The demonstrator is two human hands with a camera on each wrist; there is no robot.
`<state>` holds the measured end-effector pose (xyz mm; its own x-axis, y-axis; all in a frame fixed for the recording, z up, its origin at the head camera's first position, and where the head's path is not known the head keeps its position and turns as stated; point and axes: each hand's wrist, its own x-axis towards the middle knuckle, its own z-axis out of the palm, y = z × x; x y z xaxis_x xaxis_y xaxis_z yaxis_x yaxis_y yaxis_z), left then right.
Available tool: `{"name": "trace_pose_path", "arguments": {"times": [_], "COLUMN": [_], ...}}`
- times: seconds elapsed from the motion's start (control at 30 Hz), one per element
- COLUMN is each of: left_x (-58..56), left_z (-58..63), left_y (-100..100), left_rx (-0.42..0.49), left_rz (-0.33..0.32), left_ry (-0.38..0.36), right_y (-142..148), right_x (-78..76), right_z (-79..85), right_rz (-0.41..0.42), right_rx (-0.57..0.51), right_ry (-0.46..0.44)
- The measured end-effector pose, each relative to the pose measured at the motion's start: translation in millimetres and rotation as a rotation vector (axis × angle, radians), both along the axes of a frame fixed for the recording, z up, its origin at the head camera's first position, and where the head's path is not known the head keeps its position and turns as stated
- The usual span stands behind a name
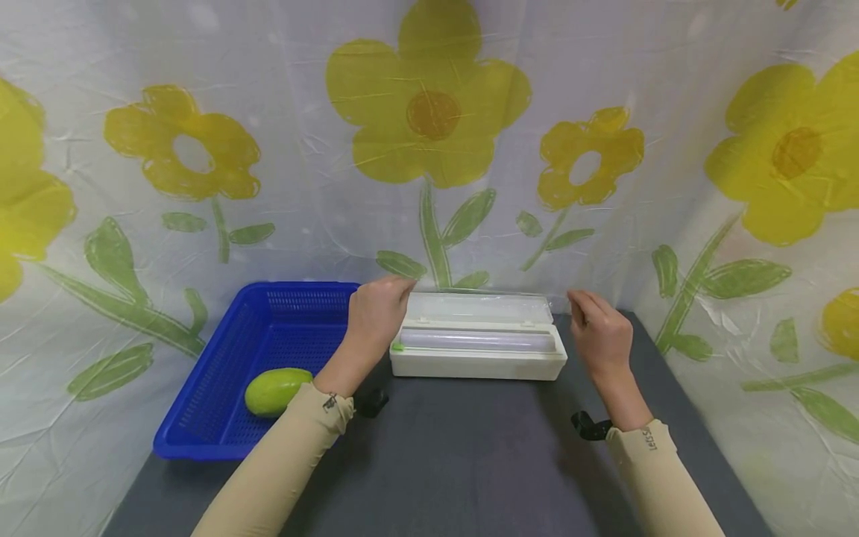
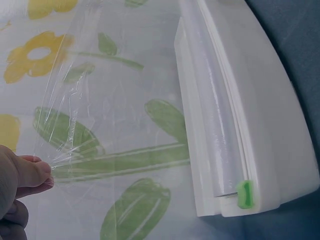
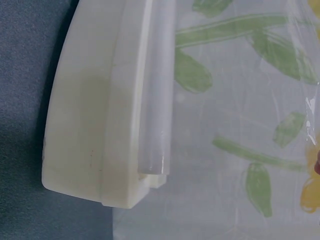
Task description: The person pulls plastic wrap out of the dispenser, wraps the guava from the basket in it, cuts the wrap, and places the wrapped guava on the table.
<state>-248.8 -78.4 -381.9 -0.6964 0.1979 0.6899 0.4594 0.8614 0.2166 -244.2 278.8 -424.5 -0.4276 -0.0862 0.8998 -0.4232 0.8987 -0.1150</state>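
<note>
A white cling film dispenser box stands at the back of the table with its lid raised, a roll of cling film lying inside. My left hand is above the box's left end. In the left wrist view, its thumb and fingers pinch a corner of clear cling film, which stretches up from the roll in creases. Beyond the box's right end, my right hand pinches the film's other side; only a fingertip shows in the right wrist view. A green slider sits at one end of the box.
To the left stands a blue plastic basket with a green oval fruit in it, partly behind my left forearm. The dark grey table stretches in front of the box. Behind hangs a flower-printed curtain.
</note>
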Motion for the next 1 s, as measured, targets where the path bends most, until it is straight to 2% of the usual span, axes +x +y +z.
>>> {"name": "trace_pose_path", "arguments": {"times": [0.53, 1.0], "left_x": [-2.0, 2.9], "left_z": [4.0, 13.1], "left_y": [-0.6, 0.1], "left_rx": [0.014, 0.02], "left_rz": [-0.017, -0.028], "left_ry": [0.023, 0.04], "right_y": [3.2, 4.9], "right_x": [-1.4, -1.9], "right_z": [8.2, 15.9], "right_rz": [-0.019, -0.021], "right_rx": [0.037, 0.059], "right_ry": [0.002, 0.003]}}
